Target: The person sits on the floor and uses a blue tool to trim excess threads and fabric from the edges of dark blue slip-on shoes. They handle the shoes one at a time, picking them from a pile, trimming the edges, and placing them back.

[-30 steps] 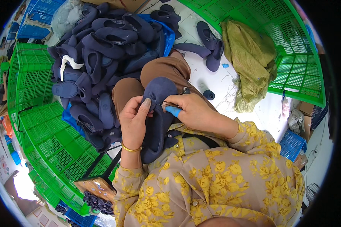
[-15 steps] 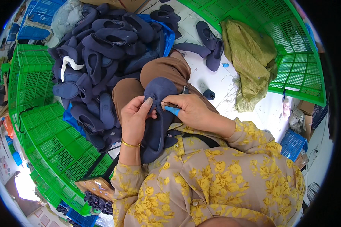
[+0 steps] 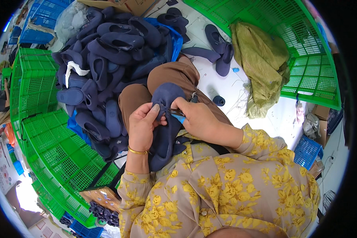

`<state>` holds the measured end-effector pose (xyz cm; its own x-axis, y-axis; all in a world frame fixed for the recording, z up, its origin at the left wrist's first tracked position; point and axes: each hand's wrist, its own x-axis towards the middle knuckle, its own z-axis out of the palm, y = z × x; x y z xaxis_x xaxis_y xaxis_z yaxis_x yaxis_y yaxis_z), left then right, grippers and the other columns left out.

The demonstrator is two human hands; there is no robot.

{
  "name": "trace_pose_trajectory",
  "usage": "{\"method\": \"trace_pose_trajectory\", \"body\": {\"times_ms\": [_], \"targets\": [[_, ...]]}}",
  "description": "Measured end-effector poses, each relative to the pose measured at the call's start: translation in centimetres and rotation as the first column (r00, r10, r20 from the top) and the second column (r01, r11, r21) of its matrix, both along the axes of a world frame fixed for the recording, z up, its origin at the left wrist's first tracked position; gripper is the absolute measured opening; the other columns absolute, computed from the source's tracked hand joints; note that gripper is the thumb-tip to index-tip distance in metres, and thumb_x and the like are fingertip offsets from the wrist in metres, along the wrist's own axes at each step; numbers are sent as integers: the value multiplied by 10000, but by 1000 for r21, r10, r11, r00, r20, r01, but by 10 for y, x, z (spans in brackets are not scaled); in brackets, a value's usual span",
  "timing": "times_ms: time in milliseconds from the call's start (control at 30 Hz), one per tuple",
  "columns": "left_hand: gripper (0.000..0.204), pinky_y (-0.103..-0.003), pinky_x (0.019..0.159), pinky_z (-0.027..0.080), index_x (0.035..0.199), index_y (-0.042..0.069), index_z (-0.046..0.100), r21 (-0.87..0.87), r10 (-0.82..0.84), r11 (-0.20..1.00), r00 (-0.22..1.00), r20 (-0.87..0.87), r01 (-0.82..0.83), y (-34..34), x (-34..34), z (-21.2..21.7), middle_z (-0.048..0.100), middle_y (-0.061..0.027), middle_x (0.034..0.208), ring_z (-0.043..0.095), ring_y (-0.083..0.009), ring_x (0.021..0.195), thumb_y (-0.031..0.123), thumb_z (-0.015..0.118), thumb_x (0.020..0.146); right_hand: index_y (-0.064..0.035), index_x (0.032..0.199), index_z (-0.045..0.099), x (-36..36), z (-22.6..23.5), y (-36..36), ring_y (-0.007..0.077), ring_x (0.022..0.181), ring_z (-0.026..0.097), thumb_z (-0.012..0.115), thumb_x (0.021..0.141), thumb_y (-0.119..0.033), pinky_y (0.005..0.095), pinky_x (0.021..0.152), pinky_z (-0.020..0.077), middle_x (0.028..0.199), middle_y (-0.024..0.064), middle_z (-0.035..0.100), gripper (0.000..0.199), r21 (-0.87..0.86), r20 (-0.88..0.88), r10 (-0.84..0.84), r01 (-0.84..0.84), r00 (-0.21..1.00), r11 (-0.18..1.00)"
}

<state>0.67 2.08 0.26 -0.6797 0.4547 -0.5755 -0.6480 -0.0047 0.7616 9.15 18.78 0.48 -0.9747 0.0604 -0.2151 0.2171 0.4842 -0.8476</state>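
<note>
A dark navy fabric shoe [image 3: 164, 131] lies across my lap, toe pointing away. My left hand [image 3: 142, 127] pinches its upper edge on the left side, a gold bangle on the wrist. My right hand [image 3: 197, 119] holds small blue-handled snips [image 3: 178, 116] with the blades at the shoe's rim, right beside my left fingertips. My sleeves are beige with yellow flowers, my trousers brown.
A big heap of navy shoes [image 3: 107, 67] sits on blue sheeting ahead on the left. Green plastic crates [image 3: 47, 131] stand at left and upper right [image 3: 305, 59]. An olive cloth [image 3: 261, 63], loose shoes [image 3: 220, 49] and a dark thread spool [image 3: 219, 100] lie on the white floor.
My hands stay at the shoe's rim with only small finger movements; the shoe and the snips have barely shifted.
</note>
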Motion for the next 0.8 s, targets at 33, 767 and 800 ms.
{"method": "trace_pose_trajectory", "body": {"times_ms": [33, 767, 800], "targets": [[126, -237, 615, 538, 995, -19, 623, 6, 2, 1000, 1000, 12, -2, 0, 0, 0, 646, -45, 813, 611, -102, 674, 79, 562, 945, -57, 1027, 499, -1, -1, -1, 409, 776, 619, 521, 774, 52, 452, 648, 478, 804, 207, 621, 277, -8, -11, -14, 14, 1000, 1000], [107, -257, 684, 560, 987, -26, 613, 50, -38, 998, 998, -41, 40, 0, 9, 4, 660, -63, 888, 649, -137, 746, 36, 536, 945, -80, 1091, 449, -22, -1, -9, 394, 766, 637, 589, 846, -49, 472, 607, 483, 863, 161, 646, 284, 133, -117, 105, -89, 988, 987], [110, -259, 688, 561, 995, -30, 613, 49, -40, 998, 998, -49, 42, 0, 9, 3, 661, -66, 895, 650, -136, 751, 19, 533, 937, -82, 1083, 466, -22, 0, -7, 388, 774, 637, 597, 841, -56, 466, 604, 483, 894, 157, 647, 277, 160, -66, 124, -112, 990, 981]]}}
